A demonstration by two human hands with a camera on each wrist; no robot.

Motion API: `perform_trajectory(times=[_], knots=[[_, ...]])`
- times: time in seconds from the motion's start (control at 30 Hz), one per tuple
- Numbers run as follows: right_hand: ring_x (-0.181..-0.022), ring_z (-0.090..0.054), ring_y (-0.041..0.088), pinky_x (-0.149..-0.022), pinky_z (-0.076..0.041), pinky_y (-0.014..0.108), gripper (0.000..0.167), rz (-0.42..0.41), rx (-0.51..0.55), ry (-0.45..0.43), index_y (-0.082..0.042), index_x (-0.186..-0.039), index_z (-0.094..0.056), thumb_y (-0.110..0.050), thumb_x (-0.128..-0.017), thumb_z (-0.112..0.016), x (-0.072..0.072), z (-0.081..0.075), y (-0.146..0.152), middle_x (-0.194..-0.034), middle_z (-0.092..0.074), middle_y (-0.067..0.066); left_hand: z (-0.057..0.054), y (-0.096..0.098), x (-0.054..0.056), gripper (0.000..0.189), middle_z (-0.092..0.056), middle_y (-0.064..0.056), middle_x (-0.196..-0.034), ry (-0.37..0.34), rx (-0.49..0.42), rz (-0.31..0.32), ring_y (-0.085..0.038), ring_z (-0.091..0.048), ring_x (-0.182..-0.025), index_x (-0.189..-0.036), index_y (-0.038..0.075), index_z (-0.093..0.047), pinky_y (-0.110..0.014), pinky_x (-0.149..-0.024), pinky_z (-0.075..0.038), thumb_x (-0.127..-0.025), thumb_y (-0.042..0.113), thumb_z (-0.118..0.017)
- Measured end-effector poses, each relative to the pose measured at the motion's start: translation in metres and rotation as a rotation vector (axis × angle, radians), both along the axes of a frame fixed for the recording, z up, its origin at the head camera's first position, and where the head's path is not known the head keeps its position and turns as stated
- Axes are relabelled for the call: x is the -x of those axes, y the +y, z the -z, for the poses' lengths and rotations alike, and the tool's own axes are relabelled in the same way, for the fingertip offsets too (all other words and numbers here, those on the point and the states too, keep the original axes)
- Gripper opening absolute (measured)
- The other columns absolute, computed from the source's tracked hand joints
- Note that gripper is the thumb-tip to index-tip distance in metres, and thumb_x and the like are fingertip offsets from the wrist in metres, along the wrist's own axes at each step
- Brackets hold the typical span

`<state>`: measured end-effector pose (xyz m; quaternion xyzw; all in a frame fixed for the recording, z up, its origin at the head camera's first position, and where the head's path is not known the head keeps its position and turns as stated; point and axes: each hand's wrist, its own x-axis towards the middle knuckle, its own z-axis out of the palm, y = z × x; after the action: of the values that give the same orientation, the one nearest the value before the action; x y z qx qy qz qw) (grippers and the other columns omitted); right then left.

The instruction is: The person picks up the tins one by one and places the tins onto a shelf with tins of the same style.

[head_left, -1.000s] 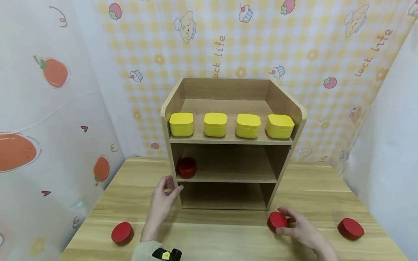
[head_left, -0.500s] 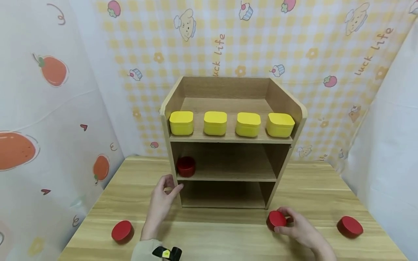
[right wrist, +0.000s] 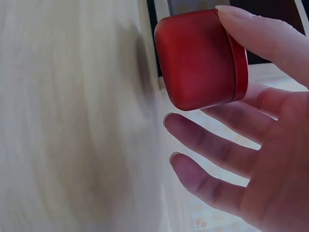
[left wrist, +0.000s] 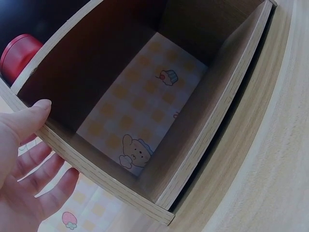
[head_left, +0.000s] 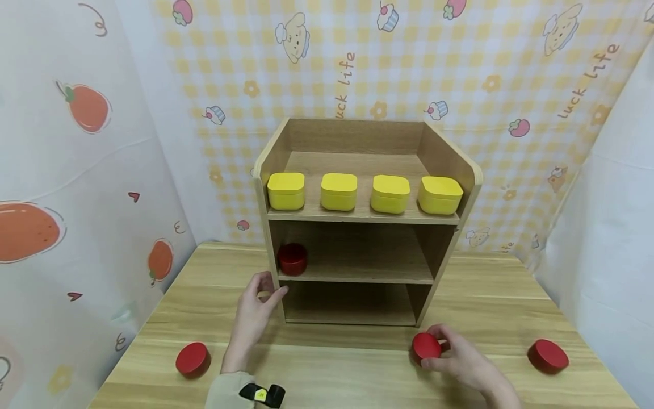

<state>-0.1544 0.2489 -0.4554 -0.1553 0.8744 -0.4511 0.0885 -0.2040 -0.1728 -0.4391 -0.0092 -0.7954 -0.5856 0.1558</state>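
Note:
My right hand (head_left: 462,363) pinches a small red lidded container (head_left: 426,347) between thumb and fingers, in front of the shelf's lower right corner. In the right wrist view the container (right wrist: 195,60) shows a lid seam, and the two lowest fingers extend apart from it. At the left side of the wooden shelf unit (head_left: 352,136), my left hand (head_left: 252,312) grips the side panel, thumb at its front edge and fingers along the outside. Just above that thumb, a matching red container (left wrist: 21,55) sits at the left end of the middle shelf.
Four is avoided here: several yellow lidded boxes (head_left: 339,192) line the top shelf's front. One red container (head_left: 193,360) stands on the wooden table (head_left: 317,375) at left, another red container (head_left: 548,356) at right. Patterned cloth (head_left: 378,68) hangs behind the shelf.
My right hand has moved slightly left along the shelf's front with the red container, which has turned a little. My left hand keeps its place at the side panel.

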Motion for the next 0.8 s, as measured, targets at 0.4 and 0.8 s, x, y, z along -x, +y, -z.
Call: perform_trajectory(times=[0.4, 0.8], knots=[[-0.096, -0.056, 0.021, -0.071, -0.049, 0.031, 0.056, -0.011, -0.068, 0.076, -0.004, -0.122, -0.055, -0.029, -0.08, -0.082, -0.006, -0.022, -0.024, -0.102, -0.061, 0.0, 0.0, 0.0, -0.001, 0.037, -0.056, -0.008, -0.105, 0.022, 0.006, 0.01, -0.021, -0.058, -0.098, -0.119, 0.007, -0.055, -0.024, -0.073, -0.054, -0.089, 0.016, -0.075], [-0.089, -0.056, 0.01, -0.072, -0.048, 0.029, 0.049, -0.032, -0.069, 0.137, -0.014, -0.118, -0.058, -0.036, -0.08, -0.081, -0.009, -0.034, -0.056, -0.096, -0.062, -0.008, 0.001, -0.001, -0.001, 0.039, -0.057, -0.009, -0.105, 0.019, -0.007, 0.013, -0.022, -0.059, -0.096, -0.121, 0.007, -0.055, -0.025, -0.073, -0.054, -0.089, 0.018, -0.075]])
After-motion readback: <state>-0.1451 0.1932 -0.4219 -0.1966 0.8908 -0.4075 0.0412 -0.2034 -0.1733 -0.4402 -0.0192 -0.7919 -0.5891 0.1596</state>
